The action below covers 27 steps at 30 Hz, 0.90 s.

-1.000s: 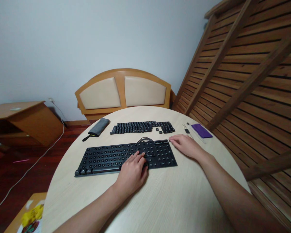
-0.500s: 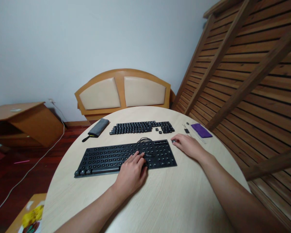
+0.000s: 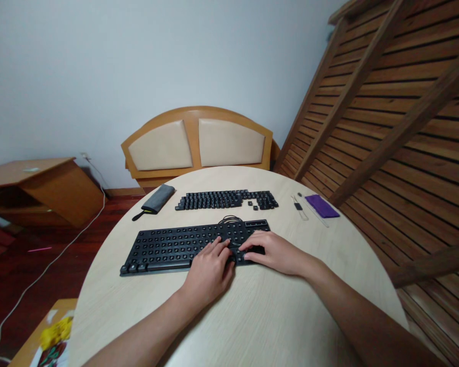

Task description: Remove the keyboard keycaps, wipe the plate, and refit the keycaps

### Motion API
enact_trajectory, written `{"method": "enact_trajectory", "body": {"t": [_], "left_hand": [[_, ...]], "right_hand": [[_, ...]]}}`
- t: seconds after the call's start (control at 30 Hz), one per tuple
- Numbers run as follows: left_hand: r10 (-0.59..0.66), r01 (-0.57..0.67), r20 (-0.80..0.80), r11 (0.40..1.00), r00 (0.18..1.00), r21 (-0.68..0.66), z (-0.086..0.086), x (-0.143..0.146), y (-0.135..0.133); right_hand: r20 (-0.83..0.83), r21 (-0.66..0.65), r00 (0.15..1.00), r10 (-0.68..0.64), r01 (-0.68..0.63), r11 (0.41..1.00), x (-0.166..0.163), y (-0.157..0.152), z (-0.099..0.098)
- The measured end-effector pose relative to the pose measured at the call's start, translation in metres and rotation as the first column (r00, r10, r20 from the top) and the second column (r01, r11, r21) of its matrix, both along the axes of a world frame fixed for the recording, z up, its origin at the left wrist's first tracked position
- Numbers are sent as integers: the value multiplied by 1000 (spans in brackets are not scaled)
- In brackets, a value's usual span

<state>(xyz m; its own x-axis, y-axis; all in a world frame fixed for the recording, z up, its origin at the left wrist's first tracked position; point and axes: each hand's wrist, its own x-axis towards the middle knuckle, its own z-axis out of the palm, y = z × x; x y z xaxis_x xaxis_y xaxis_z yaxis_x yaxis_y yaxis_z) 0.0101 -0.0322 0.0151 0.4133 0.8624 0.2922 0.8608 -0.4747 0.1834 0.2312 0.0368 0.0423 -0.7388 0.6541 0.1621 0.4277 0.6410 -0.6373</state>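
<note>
A black keyboard [image 3: 168,243] lies on the round table, mostly bare switches, with a few keycaps along its front left row. My left hand [image 3: 211,262] rests on its front edge right of the middle, fingers stretched over the switches and thumb low beside the edge. Close beside it, my right hand [image 3: 270,250] reaches over the number-pad side. Its thumb and fingertips come together around a small dark keycap, partly hidden by the fingers. Behind the keyboard, loose black keycaps [image 3: 212,200] lie in rows, with two [image 3: 255,207] set slightly apart.
A grey pouch [image 3: 158,199] lies at the table's [image 3: 252,316] back left. At right are a wire keycap puller [image 3: 299,206], a thin stick with a dark tip [image 3: 314,210] and a purple cloth [image 3: 321,206]. A coiled cable [image 3: 230,218] sits behind the keyboard. A slatted wooden panel [image 3: 398,127] leans at right.
My right hand has moved left from the table beside the keyboard onto its right part, bringing the small keycap along. My left hand stays in place on the keyboard. The view has shifted slightly.
</note>
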Motion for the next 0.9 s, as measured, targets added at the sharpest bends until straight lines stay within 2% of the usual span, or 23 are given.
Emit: {"method": "enact_trajectory", "body": {"t": [0.17,0.33,0.9], "left_hand": [[-3,3,2,1000,1000,1,0,-1,0],[-4,4,10,1000,1000,11,-2,-1,0],[-22,21,24,999,999,37,-3,-1,1]], "right_hand": [[-5,14,999,-33,33,999,-4,-1,-5],[15,47,1000,-3,3,999,-8,-2,-5],[148,273,989,-15,-26,962,-15,-10,-8]]}}
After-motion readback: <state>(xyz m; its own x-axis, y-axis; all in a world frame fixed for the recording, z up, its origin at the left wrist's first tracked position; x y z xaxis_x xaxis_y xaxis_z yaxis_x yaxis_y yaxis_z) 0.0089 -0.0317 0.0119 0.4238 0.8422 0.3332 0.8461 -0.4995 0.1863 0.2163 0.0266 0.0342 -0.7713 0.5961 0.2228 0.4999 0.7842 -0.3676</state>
